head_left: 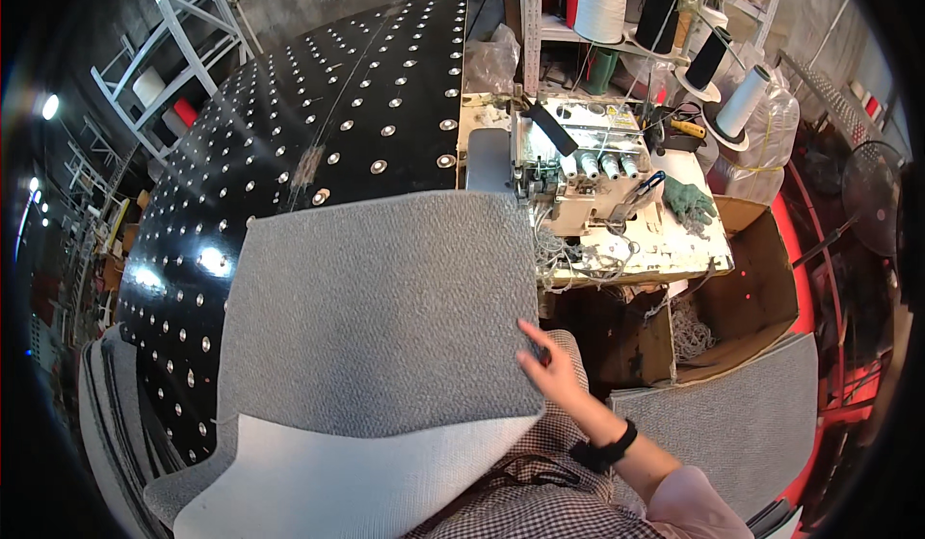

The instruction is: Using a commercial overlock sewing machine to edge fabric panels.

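A black tabletop [400, 105] dotted with round metal studs spreads beyond and left of the fingers, with a lit overlock sewing machine [578, 158] ahead of them. The grey textured mat [385, 308] lies mostly left of the fingers [530, 331], partly on that tabletop, its far right corner just beside the machine. At the mat's right edge, the right hand [556, 377] has index finger and thumb apart; whether they touch the mat, or the other fingers grip the dark thing at the palm, I cannot tell. The left hand is out of view. Nearer than the fingers, a white-backed flap [337, 481] sags toward the checked cloth [540, 476] over the lap; its weight could drag the mat askew, the more so if the studs let it slide. Loose thread [568, 250] tangled at the machine's front, just beyond the fingers, could snag the mat's edge. Fingers straying forward could meet the machine's working parts. The open cardboard box [771, 250] right of the fingers could catch anything dropped.
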A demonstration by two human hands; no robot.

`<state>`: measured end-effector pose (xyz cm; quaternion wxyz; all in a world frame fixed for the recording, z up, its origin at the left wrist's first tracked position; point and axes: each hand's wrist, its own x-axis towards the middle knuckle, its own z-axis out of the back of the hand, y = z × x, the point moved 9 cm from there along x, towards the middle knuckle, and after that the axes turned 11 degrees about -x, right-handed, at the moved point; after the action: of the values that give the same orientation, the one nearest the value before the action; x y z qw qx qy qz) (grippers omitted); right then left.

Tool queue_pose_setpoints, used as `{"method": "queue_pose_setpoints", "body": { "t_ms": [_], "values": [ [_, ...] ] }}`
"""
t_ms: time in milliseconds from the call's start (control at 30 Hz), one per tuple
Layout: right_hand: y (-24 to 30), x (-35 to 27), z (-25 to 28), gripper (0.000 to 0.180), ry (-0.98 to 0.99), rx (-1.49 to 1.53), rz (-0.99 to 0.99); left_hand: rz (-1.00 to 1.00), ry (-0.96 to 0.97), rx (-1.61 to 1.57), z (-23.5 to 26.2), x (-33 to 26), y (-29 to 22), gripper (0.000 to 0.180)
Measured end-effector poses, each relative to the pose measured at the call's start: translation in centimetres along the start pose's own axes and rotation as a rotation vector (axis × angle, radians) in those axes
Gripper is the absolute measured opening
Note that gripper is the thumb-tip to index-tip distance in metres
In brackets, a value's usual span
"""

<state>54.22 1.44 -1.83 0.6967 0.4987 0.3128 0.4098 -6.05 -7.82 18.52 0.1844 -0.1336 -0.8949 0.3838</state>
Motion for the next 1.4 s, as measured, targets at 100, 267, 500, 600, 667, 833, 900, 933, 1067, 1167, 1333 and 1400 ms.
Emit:
{"method": "queue_pose_setpoints", "body": {
  "t_ms": [100,267,500,600,667,833,900,933,1067,1167,1333,1400],
  "values": [
    [1.0,-4.2,-1.9,0.051,0.145,0.075,-0.016,-0.012,0.025,-0.004,-0.6,0.6,0.9,0.042],
    [1.0,-6.1,-3.1,0.055,0.331,0.195,-0.013,0.121,0.009,-0.035,0.8,0.7,6.4,0.041],
    [2.8,-8.4,-4.5,0.056,0.729,0.247,0.033,0.286,0.035,-0.083,1.0,0.0,10.0,0.038],
    [2.4,-10.1,-5.4,0.056,0.810,0.308,-0.004,0.349,0.047,-0.156,0.0,-0.7,12.7,0.037],
    [2.1,-9.9,-5.5,0.056,0.832,0.312,-0.012,0.392,0.058,-0.198,-0.6,-1.2,14.2,0.036],
    [1.4,-10.5,-5.6,0.058,0.847,0.316,0.006,0.505,0.111,-0.235,-1.6,-2.0,14.6,0.034],
    [1.7,-10.7,-5.6,0.058,0.854,0.324,0.016,0.532,0.109,-0.225,-2.1,-1.5,15.8,0.035],
    [1.7,-10.8,-5.7,0.058,0.857,0.321,0.006,0.560,0.102,-0.213,-2.2,-1.4,16.6,0.037],
    [0.5,-10.9,-6.2,0.056,0.847,0.256,0.008,0.668,0.060,-0.160,-1.9,-1.2,20.1,0.042],
    [0.3,-11.0,-6.4,0.055,0.842,0.172,-0.003,0.748,0.027,-0.122,-1.4,-1.6,22.2,0.046],
    [-1.8,-11.5,-7.6,0.053,0.872,0.261,-0.125,0.807,0.115,-0.176,-2.6,-2.2,25.0,0.058],
    [-1.8,-11.2,-7.4,0.051,0.832,0.347,-0.133,0.804,0.131,-0.182,-3.4,-2.6,25.6,0.059]
  ]
}}
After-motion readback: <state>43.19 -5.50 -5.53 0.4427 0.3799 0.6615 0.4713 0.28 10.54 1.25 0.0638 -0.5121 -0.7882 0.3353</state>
